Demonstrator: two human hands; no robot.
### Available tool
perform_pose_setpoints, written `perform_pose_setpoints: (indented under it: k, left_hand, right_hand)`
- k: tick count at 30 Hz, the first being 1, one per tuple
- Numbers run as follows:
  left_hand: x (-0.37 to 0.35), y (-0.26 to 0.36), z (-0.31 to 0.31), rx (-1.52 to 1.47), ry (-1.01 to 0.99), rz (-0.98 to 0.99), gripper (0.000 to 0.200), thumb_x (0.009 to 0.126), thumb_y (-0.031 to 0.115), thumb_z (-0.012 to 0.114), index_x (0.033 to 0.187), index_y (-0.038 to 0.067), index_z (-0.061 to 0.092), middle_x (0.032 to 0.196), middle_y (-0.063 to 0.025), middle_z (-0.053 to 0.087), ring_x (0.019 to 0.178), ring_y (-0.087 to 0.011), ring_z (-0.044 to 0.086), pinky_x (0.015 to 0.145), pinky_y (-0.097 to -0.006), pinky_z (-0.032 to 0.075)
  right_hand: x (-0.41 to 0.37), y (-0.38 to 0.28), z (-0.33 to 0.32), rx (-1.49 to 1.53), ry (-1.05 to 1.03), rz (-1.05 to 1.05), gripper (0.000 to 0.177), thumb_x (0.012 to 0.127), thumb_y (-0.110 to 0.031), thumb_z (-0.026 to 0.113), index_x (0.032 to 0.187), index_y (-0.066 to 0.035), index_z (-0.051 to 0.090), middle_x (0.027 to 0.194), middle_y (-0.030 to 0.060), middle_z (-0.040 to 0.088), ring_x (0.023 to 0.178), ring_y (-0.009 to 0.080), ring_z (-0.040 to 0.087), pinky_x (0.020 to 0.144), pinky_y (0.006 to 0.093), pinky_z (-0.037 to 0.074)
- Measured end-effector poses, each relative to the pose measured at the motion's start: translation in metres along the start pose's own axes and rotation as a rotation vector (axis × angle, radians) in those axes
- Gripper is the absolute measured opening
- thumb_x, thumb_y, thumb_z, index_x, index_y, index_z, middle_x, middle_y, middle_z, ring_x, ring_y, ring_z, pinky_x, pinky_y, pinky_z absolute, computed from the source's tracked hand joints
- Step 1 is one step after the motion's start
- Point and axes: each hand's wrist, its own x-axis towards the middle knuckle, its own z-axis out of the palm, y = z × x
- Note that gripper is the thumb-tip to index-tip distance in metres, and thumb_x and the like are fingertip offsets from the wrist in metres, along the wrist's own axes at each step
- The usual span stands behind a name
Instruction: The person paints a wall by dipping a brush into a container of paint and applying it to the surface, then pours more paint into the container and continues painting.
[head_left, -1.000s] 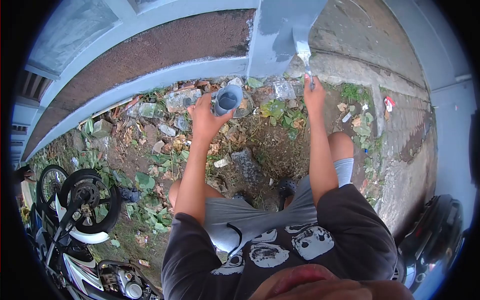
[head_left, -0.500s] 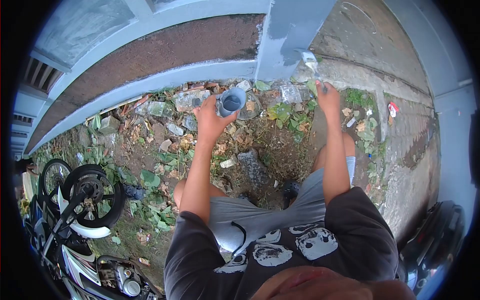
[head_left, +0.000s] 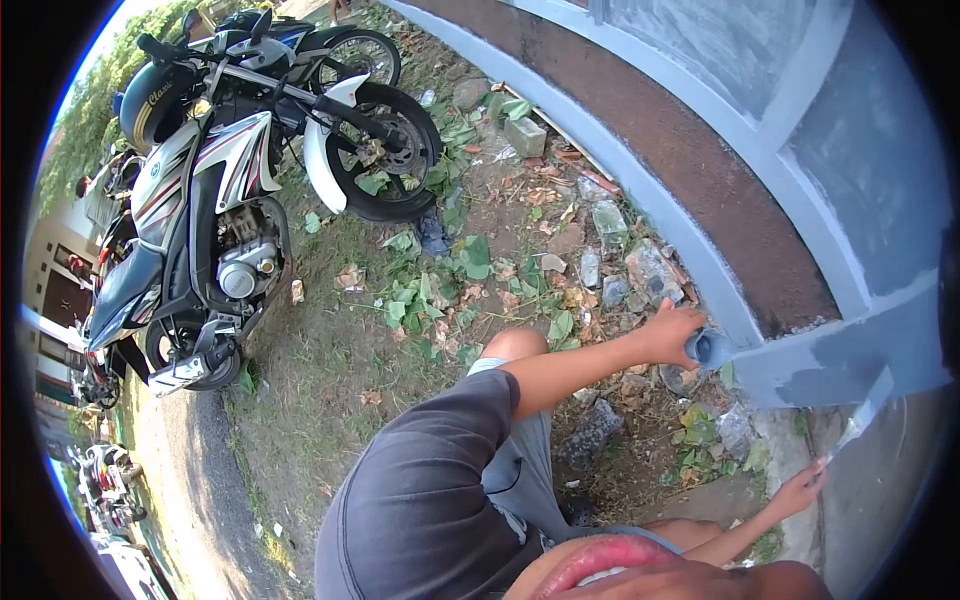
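My left hand [head_left: 668, 335] is wrapped round a grey-blue paint cup [head_left: 710, 350], held near the foot of the wall. A paintbrush [head_left: 862, 418] is gripped by its handle in my right hand [head_left: 800, 488]. Its bristles lie at the lower edge of a blue-grey pillar [head_left: 765, 375], which carries a darker, wet-looking patch beside the brush. Whether the bristles press on the pillar is hard to tell. The paint inside the cup is mostly hidden from this angle.
A parked motorcycle [head_left: 220, 190] stands to the left, with a helmet [head_left: 155, 110] on it. Broken stones, bricks and a concrete block [head_left: 525, 137] line the wall's base. Leaves and weeds [head_left: 475, 258] litter the ground. A brown band [head_left: 680, 170] runs along the wall.
My view has swung left, bringing the motorcycles fully into sight and shifting the pillar to the right edge. Both hands still hold the cup and the paintbrush.
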Motion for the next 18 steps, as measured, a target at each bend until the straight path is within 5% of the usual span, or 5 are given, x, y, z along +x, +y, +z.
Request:
perform_pose_setpoints:
  k: [3,10,12,18]
  left_hand:
    - [0.003,0.007,0.002,0.023,-0.026,0.000,0.071,0.059,0.040,0.086,0.114,0.003,0.060,0.104,-0.0123,0.065,0.100,-0.0305,0.062,0.086,-0.0415,0.034]
    - [0.006,0.009,0.001,0.010,-0.059,0.008,0.075,0.060,0.039,0.087,0.116,-0.001,0.058,0.109,-0.0175,0.065,0.100,-0.0365,0.066,0.088,-0.0467,0.048]
    - [0.008,0.008,-0.002,0.005,-0.072,-0.008,0.076,0.060,0.038,0.088,0.117,-0.002,0.058,0.110,-0.0182,0.065,0.101,-0.0377,0.066,0.088,-0.0481,0.051]
    - [0.004,0.004,0.002,0.042,-0.117,-0.014,0.078,0.060,0.038,0.088,0.119,-0.002,0.057,0.112,-0.0184,0.065,0.099,-0.0391,0.067,0.082,-0.0485,0.054]
  right_hand:
    - [-0.007,0.007,0.044,0.062,-0.105,-0.056,0.052,0.105,-0.048,0.050,0.122,0.000,0.061,0.101,0.0222,0.068,0.089,0.0378,0.062,0.079,0.0442,0.048]
    - [-0.095,0.158,0.188,-0.061,-0.372,-0.082,0.046,0.105,-0.038,0.049,0.119,0.004,0.061,0.102,0.0300,0.068,0.099,0.0500,0.063,0.083,0.0533,0.047]
    - [-0.110,0.169,0.188,-0.245,-0.737,-0.034,0.051,0.103,-0.041,0.051,0.117,0.007,0.063,0.104,0.0312,0.068,0.098,0.0508,0.062,0.086,0.0528,0.048]
    - [-0.066,0.101,0.139,-0.173,-0.509,0.006,0.056,0.102,-0.046,0.051,0.117,0.007,0.063,0.111,0.0325,0.066,0.103,0.0492,0.061,0.089,0.0509,0.047]
